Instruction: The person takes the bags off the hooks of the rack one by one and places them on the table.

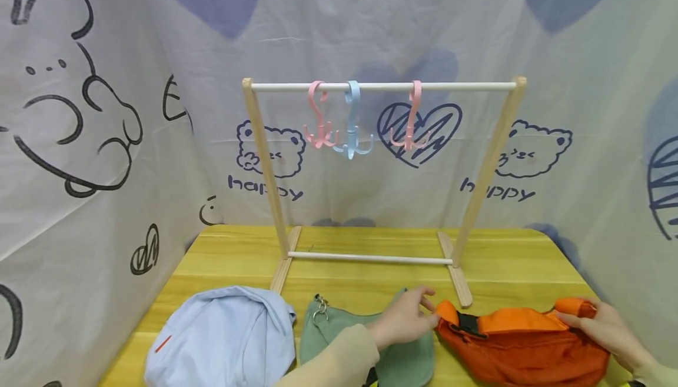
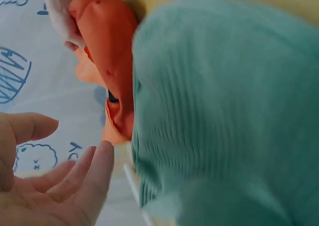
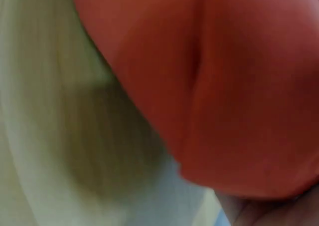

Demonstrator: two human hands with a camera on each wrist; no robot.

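Note:
On the right of the table lies an orange waist bag with a black buckle on its strap. My right hand pinches the strap at the bag's right end; in the right wrist view the bag's red-orange cloth covers most of that hand. My left hand is above the green ribbed bag, its fingertips close to the orange bag's left end. The left wrist view has this hand's thumb and fingers apart, with nothing between them. Whether a fingertip touches the orange strap, I cannot tell.
A light blue cloth bag lies at the left. Behind the bags stands a wooden rack with a white top bar. Two pink hooks and a blue hook hang from it. Printed curtains enclose the table.

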